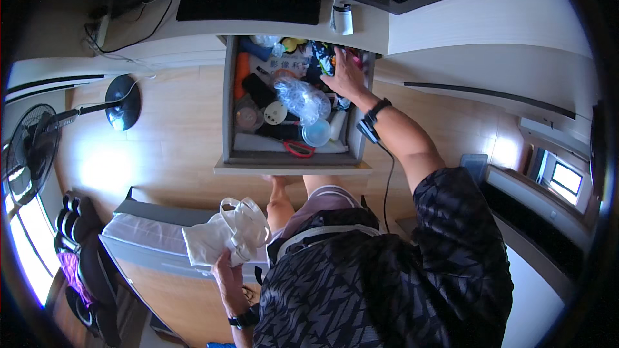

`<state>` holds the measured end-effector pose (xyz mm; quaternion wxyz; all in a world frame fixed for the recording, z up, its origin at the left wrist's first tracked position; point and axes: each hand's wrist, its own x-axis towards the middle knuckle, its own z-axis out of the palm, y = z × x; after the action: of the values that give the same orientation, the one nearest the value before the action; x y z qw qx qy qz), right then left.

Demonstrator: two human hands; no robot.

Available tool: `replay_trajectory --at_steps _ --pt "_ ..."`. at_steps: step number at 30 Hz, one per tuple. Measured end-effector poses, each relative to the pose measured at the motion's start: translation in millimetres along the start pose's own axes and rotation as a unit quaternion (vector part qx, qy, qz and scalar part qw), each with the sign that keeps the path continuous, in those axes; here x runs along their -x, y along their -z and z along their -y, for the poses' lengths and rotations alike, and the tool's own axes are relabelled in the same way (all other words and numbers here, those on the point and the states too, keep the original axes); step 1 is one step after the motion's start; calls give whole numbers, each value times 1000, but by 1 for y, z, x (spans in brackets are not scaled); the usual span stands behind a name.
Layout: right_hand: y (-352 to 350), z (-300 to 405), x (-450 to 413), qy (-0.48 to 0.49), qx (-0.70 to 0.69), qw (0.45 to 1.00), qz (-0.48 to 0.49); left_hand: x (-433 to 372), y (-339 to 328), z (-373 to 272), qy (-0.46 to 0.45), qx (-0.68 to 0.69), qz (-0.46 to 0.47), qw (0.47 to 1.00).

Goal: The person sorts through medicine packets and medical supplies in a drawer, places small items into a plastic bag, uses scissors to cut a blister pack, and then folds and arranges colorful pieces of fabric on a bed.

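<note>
My left hand (228, 270) grips a white cloth bag (208, 241) with looped handles, held low beside my leg. My right hand (347, 76) reaches into the far right of a pulled-out drawer (293, 169), thumb and index finger apart. It is over or against a dark floral-patterned fabric item (321, 55); whether it touches is unclear. Nearer in the drawer lie crumpled clear plastic wrap (302, 99), a round translucent container (316, 133), red-handled scissors (299, 149), a white disc with holes (275, 112) and a black item (257, 90). An orange roll-like item (241, 75) lines the left side.
A floor fan (34, 154) stands at the left on a round black base (123, 102). Behind my left hand is a bed-like bench (164, 275). On the cabinet top sit a black panel (249, 6) and a small white packet (342, 18). A cable (390, 183) hangs from my right wrist.
</note>
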<state>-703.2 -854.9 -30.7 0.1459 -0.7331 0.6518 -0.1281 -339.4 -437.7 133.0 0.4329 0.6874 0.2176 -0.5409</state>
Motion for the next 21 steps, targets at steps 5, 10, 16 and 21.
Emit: replay_trajectory --at_steps 5,10,16,21 --pt "-35 5 1 -80 106 971 198 16 -15 -4 1 -11 -28 1000" --pt "-12 0 29 8 39 999 26 13 -7 7 3 30 -21 999" --pt "44 -58 76 -119 -157 980 14 2 1 12 7 16 -15 1000" --pt "117 -45 91 -386 -602 698 12 -8 9 7 16 2 12 1000"
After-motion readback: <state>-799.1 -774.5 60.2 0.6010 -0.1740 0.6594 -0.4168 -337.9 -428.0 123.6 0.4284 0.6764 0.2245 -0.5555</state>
